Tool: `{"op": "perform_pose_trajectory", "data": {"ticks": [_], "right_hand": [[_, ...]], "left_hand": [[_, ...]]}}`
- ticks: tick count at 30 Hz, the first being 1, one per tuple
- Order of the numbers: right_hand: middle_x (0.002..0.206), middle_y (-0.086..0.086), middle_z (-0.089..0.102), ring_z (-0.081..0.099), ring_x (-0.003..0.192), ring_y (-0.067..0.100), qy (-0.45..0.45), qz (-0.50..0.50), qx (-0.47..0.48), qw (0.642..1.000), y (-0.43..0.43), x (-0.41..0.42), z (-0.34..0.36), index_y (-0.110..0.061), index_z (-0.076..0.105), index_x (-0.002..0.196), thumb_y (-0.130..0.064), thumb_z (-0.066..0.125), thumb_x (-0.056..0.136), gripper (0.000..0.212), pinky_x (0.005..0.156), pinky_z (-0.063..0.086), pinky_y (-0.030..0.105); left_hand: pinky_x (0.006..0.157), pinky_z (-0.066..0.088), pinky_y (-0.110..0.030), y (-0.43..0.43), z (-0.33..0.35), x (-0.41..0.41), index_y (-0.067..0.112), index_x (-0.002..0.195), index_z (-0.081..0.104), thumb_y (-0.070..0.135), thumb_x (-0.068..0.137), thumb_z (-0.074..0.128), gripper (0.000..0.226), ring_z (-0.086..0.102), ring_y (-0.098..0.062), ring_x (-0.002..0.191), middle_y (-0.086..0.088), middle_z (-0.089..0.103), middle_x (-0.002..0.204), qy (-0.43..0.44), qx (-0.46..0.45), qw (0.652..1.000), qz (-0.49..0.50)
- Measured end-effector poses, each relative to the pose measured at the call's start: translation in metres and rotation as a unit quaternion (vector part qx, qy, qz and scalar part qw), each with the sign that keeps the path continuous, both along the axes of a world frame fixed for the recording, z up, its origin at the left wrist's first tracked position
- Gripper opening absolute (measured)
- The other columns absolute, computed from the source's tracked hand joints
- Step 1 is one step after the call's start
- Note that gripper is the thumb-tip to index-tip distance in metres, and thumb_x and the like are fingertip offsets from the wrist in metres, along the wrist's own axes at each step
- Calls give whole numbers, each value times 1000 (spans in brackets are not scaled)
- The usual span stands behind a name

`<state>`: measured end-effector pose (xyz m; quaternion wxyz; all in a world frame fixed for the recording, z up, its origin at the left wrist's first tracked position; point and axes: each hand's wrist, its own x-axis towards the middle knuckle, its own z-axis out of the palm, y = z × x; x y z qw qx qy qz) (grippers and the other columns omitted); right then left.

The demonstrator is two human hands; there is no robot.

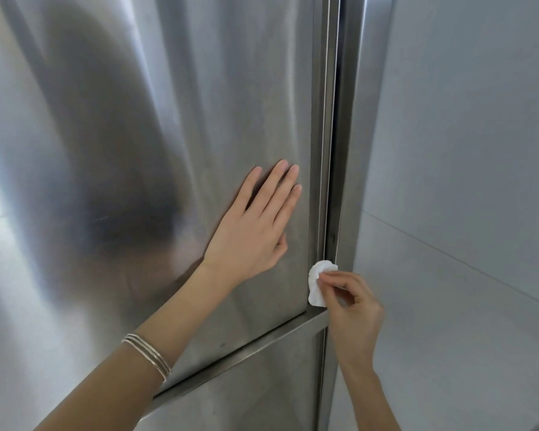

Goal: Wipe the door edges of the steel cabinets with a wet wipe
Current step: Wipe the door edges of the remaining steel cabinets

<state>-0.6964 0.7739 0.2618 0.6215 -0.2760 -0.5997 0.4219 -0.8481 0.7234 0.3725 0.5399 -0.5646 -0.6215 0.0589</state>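
The crumpled white wet wipe (318, 283) is pressed to the right door edge (321, 181) of the steel cabinet door (168, 119), pinched in the right hand (352, 309), while the left hand (255, 231) lies flat, fingers straight, on the door face.

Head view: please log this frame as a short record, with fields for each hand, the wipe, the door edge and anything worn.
left hand: flat, fingers straight, on the upper steel door
right hand: pinches the wet wipe
wipe state: white, crumpled
wipe position: at the upper door's right edge, near its bottom corner
lower door: below, no hand on it
worn: silver bangles on the left wrist
beside cabinet: grey wall on the right
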Motion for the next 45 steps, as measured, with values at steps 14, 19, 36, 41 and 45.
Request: {"op": "perform_pose_trajectory", "data": {"ticks": [14,19,36,41,45], "right_hand": [[84,0,67,61,81,2,-78,52,49,994,-51,-3,-6,-13,70,75,14,71,71,27,73,45,8],[85,-5,68,63,81,5,-105,82,56,989,-100,-13,-17,-16,71,77,9,74,72,26,75,51,16],[82,-15,65,62,79,-1,-175,205,94,958,-435,-8,-68,-18,71,72,7,77,68,26,70,46,9],[81,-12,66,63,78,3,-173,217,114,954,-483,-7,-63,-15,71,73,7,77,68,23,69,49,15],[80,-14,65,63,77,4,-194,229,100,949,-496,-23,-64,-19,71,73,3,77,70,23,68,48,15]], "left_hand": [[92,48,-32,-129,-59,8,13,83,73,17,83,49,25,65,-23,107,-5,71,106,-207,-104,968,-99],[95,40,-30,-210,-95,12,17,92,73,20,80,51,26,65,-20,105,-1,70,107,-272,-97,956,-45],[86,54,-33,-559,-158,53,14,108,72,17,72,59,38,66,-24,105,-3,70,113,-422,-54,900,92],[88,54,-33,-603,-161,55,15,107,73,14,64,75,44,66,-23,106,-3,69,115,-446,-63,890,77],[89,54,-34,-625,-165,39,15,110,73,16,65,75,45,65,-24,108,-4,69,117,-443,-49,891,89]]}}
